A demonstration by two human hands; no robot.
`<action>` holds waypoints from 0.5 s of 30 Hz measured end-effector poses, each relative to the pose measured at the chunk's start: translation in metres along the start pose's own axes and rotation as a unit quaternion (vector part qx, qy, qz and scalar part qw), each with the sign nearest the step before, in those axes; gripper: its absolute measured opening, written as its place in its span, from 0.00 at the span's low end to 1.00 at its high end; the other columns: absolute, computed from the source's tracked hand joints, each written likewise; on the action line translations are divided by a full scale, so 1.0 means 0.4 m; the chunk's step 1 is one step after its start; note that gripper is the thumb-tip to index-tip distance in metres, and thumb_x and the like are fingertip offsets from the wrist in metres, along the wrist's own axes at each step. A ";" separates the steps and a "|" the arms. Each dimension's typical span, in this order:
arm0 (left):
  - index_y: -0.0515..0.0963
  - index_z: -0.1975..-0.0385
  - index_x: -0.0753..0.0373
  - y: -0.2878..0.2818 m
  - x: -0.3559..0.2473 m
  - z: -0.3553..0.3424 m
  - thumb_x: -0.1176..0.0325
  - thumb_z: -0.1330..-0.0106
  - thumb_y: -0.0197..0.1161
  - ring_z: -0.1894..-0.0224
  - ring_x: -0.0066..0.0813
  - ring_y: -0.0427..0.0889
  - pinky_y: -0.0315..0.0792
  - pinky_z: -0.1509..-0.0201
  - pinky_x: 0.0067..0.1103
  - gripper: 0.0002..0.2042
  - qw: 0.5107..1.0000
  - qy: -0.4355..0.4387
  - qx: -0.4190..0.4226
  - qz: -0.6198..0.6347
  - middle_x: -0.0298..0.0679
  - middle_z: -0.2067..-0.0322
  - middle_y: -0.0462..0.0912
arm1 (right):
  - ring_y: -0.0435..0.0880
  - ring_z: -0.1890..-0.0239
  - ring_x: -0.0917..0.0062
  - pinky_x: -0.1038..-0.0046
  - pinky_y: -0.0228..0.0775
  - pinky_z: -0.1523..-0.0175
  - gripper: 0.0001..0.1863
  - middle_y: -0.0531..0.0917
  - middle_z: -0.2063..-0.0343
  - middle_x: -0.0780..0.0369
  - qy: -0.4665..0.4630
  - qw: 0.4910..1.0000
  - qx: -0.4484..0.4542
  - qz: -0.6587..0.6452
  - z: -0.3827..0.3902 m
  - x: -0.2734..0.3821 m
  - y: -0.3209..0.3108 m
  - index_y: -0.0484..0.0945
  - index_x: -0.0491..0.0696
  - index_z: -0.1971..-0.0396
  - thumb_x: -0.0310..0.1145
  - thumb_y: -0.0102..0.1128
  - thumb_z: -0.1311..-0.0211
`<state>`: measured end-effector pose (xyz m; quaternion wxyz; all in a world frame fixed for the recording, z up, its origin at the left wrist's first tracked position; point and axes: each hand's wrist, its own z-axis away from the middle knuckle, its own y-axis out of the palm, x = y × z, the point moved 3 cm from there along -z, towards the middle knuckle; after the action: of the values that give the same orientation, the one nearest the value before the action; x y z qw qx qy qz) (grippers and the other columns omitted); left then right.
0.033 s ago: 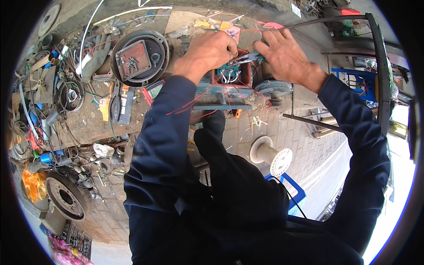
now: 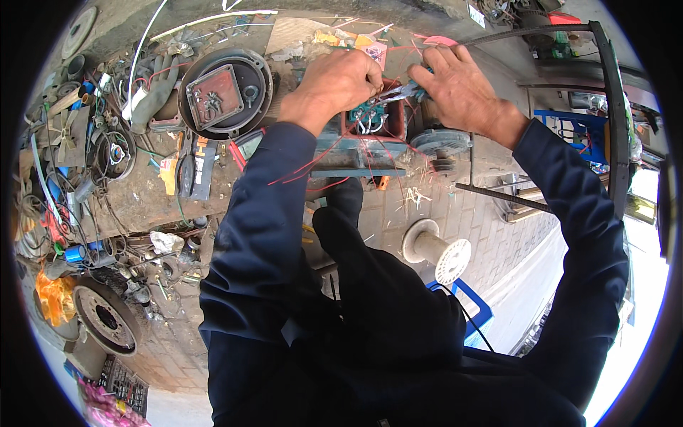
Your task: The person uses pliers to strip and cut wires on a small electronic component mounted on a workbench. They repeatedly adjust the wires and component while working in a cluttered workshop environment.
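Observation:
My right hand point(image 2: 459, 85) is closed round a pair of pliers point(image 2: 403, 92) with blue-green handles. Their metal jaws point left over the open reddish terminal box point(image 2: 396, 128) of a motor. Inside the box is a teal terminal block point(image 2: 364, 114) with pale cable ends in front of it. At the box's left edge my left hand point(image 2: 338, 80) is closed in a pinch beside the plier tips; what lies between its fingers is hidden. Thin red wires point(image 2: 324, 154) fan out from the box, some passing over my left sleeve. The motor's grey-green body point(image 2: 356, 148) lies beneath.
To the left, a round black cover point(image 2: 186, 107) holds a square reddish lid point(image 2: 213, 98) with small hardware. Nearby lie black-handled cutters point(image 2: 186, 171) and heaped scrap parts. A rebar frame point(image 2: 613, 121) stands at right; a white spool point(image 2: 434, 249) is on the paved floor.

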<state>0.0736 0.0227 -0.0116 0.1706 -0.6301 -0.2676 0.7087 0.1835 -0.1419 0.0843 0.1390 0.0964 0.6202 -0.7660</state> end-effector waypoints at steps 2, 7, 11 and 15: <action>0.91 0.62 0.52 0.001 0.000 -0.001 0.65 0.36 0.71 0.58 0.46 0.90 0.81 0.52 0.35 0.06 1.000 0.003 -0.001 0.000 0.44 0.65 0.91 | 0.78 0.44 0.61 0.60 0.67 0.40 0.23 0.78 0.55 0.56 -0.003 1.000 0.001 -0.009 0.000 -0.010 0.006 0.78 0.50 0.52 0.37 0.75 0.48; 0.92 0.64 0.48 0.001 0.000 -0.002 0.65 0.38 0.69 0.57 0.44 0.90 0.82 0.50 0.34 0.07 1.000 -0.007 0.003 -0.010 0.40 0.64 0.92 | 0.79 0.44 0.61 0.60 0.68 0.41 0.23 0.78 0.54 0.56 -0.019 1.000 -0.011 -0.007 0.001 -0.020 0.015 0.79 0.50 0.51 0.38 0.75 0.47; 0.92 0.65 0.46 0.000 -0.002 -0.002 0.66 0.40 0.68 0.57 0.43 0.90 0.82 0.50 0.34 0.08 1.000 -0.012 0.008 -0.015 0.38 0.63 0.92 | 0.79 0.45 0.60 0.59 0.68 0.41 0.23 0.78 0.54 0.56 -0.029 0.999 -0.018 -0.007 0.001 -0.025 0.019 0.79 0.51 0.51 0.39 0.76 0.45; 0.92 0.63 0.50 -0.001 -0.001 -0.002 0.65 0.37 0.70 0.58 0.44 0.90 0.82 0.52 0.34 0.06 1.000 -0.004 0.003 -0.009 0.41 0.65 0.92 | 0.79 0.45 0.60 0.59 0.68 0.41 0.23 0.78 0.55 0.55 -0.030 0.999 -0.008 -0.030 -0.001 -0.030 0.024 0.78 0.50 0.50 0.39 0.76 0.45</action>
<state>0.0743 0.0228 -0.0111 0.1774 -0.6241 -0.2722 0.7106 0.1981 -0.1422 0.0791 0.1349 0.0536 0.6243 -0.7676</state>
